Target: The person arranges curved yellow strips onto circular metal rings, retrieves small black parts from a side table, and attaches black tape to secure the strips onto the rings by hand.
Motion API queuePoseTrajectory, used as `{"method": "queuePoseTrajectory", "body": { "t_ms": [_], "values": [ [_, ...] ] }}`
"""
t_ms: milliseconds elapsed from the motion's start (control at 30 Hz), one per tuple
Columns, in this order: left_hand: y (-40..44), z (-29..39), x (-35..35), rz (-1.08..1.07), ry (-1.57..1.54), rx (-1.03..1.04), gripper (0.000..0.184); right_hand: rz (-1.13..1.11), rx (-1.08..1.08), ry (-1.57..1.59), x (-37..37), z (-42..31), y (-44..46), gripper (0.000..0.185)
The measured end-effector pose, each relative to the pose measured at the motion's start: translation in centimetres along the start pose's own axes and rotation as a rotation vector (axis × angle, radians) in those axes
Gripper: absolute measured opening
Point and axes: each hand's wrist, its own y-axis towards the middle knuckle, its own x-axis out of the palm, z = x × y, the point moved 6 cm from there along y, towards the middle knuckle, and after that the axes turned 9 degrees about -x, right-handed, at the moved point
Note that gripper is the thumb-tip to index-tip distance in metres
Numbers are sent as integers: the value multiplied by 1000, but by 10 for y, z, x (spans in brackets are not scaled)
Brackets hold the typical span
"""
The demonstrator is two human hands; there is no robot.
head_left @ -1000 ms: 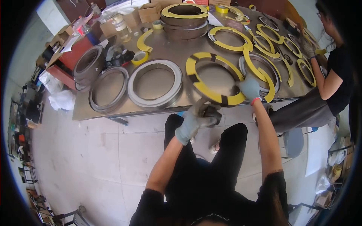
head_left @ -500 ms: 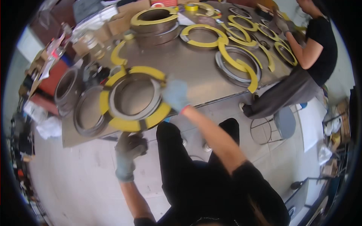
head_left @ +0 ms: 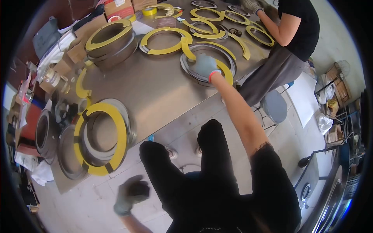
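Note:
My right hand (head_left: 205,65), in a pale grey-blue glove with a red cuff, is on the yellow arc pieces over a grey metal ring (head_left: 186,66). Its fingers are bent at a curved yellow arc piece (head_left: 225,72), their tips partly hidden. Low over the floor, clear of the table, my left hand (head_left: 132,194) is gloved and curled. A dark patch shows at its fingers; whether that is an object or the glove's palm I cannot make out. Nearer the table's left end lies a yellow ring with dark joints (head_left: 122,136), on grey metal rings (head_left: 132,128).
A stack of rings topped in yellow (head_left: 116,48) stands at the back left. More yellow rings (head_left: 165,40) lie across the metal table (head_left: 151,89). A co-worker (head_left: 297,23) works at the right end, beside a stool (head_left: 274,105). Boxes (head_left: 118,8) line the back edge.
My right hand has left the dark-jointed yellow ring and reached right to the yellow arc pieces. My left hand has dropped away from that ring. The view has turned to the right.

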Motion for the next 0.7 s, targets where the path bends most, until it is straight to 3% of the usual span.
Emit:
{"method": "queuePoseTrajectory", "body": {
  "t_ms": [67,100,233,267,333,467,567,700],
  "values": [
    [30,7,44,-174,4,-43,67,-170,-17,38,8,22,8,54],
    [43,10,62,-205,-18,-37,68,-184,6,26,15,28,13,61],
    [88,11,110,-314,-71,-28,71,-112,-42,29,1,-3,-6,61],
    [97,12,119,-336,-71,-28,70,-179,-33,40,2,-8,-6,59],
    [113,16,135,-357,-30,-13,65,-318,-8,64,9,-12,-10,56],
    [142,27,156,-364,-27,6,68,-193,-164,-10,26,-37,-30,46],
    [166,23,161,-362,-90,18,75,-261,-226,160,25,-62,-56,45],
    [182,28,169,-316,-248,67,68,-258,-374,280,17,-113,-95,45]
  ]
}}
